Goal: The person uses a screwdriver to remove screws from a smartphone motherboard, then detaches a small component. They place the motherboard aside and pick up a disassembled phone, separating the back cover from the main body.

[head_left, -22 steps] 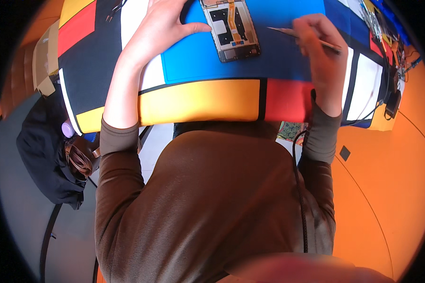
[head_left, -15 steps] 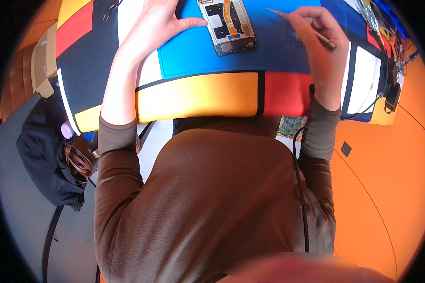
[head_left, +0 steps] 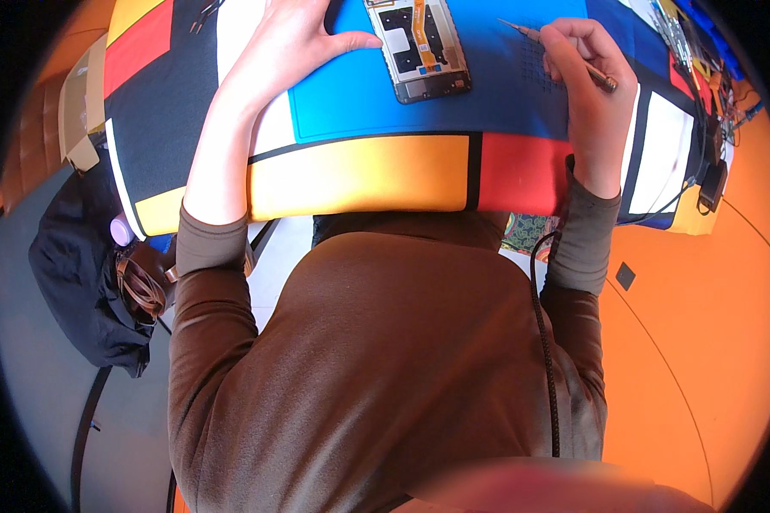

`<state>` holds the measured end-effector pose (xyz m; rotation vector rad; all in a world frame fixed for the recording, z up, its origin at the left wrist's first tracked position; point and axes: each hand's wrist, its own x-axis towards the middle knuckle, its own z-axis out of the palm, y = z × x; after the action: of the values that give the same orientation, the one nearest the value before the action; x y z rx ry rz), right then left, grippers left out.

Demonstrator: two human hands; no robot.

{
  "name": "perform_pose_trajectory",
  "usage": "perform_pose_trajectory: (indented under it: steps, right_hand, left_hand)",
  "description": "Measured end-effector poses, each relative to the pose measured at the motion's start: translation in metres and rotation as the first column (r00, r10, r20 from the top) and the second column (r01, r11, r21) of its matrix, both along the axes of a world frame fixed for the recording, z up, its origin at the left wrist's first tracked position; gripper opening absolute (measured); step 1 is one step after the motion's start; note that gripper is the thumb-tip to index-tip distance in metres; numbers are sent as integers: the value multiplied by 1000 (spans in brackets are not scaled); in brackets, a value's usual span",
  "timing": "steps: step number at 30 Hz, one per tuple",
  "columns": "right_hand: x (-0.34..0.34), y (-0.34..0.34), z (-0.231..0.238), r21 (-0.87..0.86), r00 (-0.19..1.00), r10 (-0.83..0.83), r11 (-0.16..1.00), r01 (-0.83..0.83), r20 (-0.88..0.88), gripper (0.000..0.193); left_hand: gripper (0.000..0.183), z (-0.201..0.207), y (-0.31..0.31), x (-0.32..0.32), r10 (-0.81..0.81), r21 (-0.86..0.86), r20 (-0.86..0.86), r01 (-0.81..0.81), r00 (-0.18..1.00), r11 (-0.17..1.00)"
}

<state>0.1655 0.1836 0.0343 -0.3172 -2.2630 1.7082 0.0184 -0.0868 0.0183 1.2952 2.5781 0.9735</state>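
On the blue mat (head_left: 342, 115) lies an opened phone (head_left: 412, 68), its inside facing up, with an orange flex cable (head_left: 423, 38) along its middle and a black lower end. The top of the phone is cut off by the picture's edge. My left hand (head_left: 291, 43) rests at the phone's left side, thumb stretched out to its edge. The other fingers run out of view at the top. To the right of the phone, my right hand (head_left: 586, 68) is closed around a slim pen-like tool (head_left: 526, 32) with a thin pointed tip. That tip points up and left, apart from the phone.
A colour-block cloth (head_left: 359, 175) covers the table. Tools and cables (head_left: 701, 94) crowd its right side; dark tweezers (head_left: 204, 15) lie at the upper left. Beside the table on the left are a cardboard box (head_left: 77, 128) and a black cloth bag (head_left: 81, 265).
The view has shifted slightly. My right hand still grips the pointed tool, its tip now a little farther right and sharper to see. My left hand keeps its place by the phone.
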Motion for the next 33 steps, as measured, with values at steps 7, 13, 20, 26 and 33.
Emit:
perform_pose_trajectory:
  steps: [7, 13, 20, 26, 33]
  right_hand:
    - [-13, 4, -21, -42, 995, 49, 998, -53, -83, 8]
    - [-14, 6, -36, -148, 986, 63, 985, -86, -153, 9]
    - [-9, 4, -35, -121, 995, 81, 989, -87, -59, 9]
    - [-11, 2, -39, -190, 994, 54, 979, -70, -92, 9]
    - [-15, 1, -39, -185, 988, -7, 983, -22, -153, 10]
  left_hand:
    - [90, 2, 2, 1, -6, 12, 32, 6, 999, 1000]
    - [90, 4, 4, 1, -11, -11, -8, 11, 1000, 1000]
    - [89, 1, 7, -1, -19, 13, 25, 19, 999, 1000]
    - [86, 5, 10, 2, -2, 8, 7, 2, 1000, 1000]
    - [84, 5, 10, 8, 30, -23, 3, -30, 1000, 999]
